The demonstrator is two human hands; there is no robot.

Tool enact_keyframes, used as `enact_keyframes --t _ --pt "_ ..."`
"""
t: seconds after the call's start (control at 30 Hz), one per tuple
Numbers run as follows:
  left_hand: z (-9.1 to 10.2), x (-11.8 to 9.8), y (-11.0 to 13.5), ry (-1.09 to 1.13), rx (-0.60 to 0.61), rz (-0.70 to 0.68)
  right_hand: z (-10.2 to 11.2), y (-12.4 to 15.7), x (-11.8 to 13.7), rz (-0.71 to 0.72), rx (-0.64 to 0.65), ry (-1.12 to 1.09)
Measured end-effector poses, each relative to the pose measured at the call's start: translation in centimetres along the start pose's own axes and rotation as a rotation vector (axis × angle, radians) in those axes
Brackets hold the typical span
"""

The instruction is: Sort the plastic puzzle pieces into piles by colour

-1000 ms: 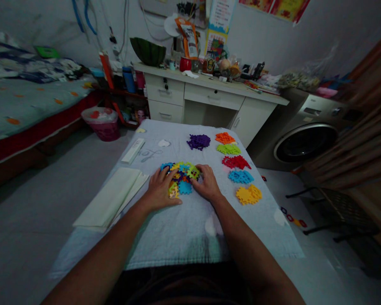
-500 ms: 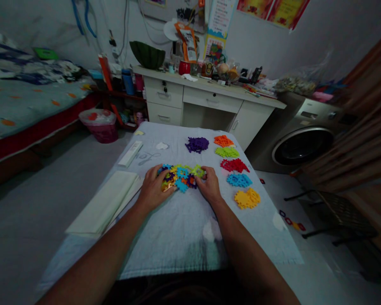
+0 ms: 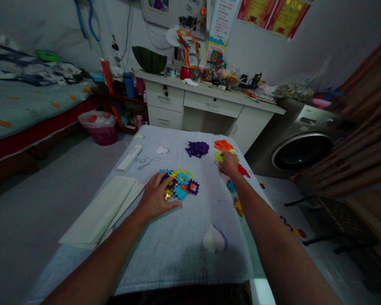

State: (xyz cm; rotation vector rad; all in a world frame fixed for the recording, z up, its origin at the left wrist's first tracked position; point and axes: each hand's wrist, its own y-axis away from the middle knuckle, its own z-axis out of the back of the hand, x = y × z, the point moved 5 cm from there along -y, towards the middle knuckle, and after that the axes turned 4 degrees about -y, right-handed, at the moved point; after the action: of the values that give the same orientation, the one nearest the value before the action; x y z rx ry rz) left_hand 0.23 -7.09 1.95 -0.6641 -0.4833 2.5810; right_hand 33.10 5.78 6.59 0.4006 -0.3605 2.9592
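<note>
A mixed pile of coloured plastic puzzle pieces (image 3: 181, 184) lies in the middle of a table covered with a pale cloth (image 3: 184, 237). My left hand (image 3: 155, 196) rests flat on the pile's left side, fingers spread. My right hand (image 3: 228, 163) has reached to the right, over the green pile (image 3: 217, 156), fingers curled; what they grip is hidden. Sorted piles lie along the right: orange (image 3: 223, 145), red (image 3: 243, 170), blue (image 3: 231, 185) and yellow (image 3: 238, 206), partly hidden by my forearm. A purple pile (image 3: 197, 148) sits further back.
Folded white sheets (image 3: 101, 211) lie at the table's left, a white box (image 3: 129, 158) behind them. A white desk (image 3: 209, 101) with clutter, a washing machine (image 3: 301, 140), a bed (image 3: 22, 106) and a pink bin (image 3: 99, 125) surround the table. A dark chair (image 3: 343, 220) stands right.
My right hand left the mixed pile and moved right and back to the green pile. My left hand stayed on the mixed pile. The camera tilted slightly.
</note>
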Motion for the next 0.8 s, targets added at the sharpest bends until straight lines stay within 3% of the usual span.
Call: enact_keyframes --t 0.2,0.4,0.63,0.8 --pt "-0.2 0.0 -0.1 -0.028 -0.001 0.007 -0.8 -3.1 -0.5 -0.019 0.092 0.114" --pt "0.1 -0.1 -0.4 -0.03 -0.025 0.018 -1.5 -3.3 -0.4 0.021 0.136 0.16" --pt "0.6 -0.1 -0.6 -0.009 -0.056 0.019 -0.4 -1.3 2.3 0.075 0.042 0.09" --pt "0.7 0.0 -0.6 0.001 -0.055 0.028 -0.4 3.2 6.8 0.374 0.25 -0.187"
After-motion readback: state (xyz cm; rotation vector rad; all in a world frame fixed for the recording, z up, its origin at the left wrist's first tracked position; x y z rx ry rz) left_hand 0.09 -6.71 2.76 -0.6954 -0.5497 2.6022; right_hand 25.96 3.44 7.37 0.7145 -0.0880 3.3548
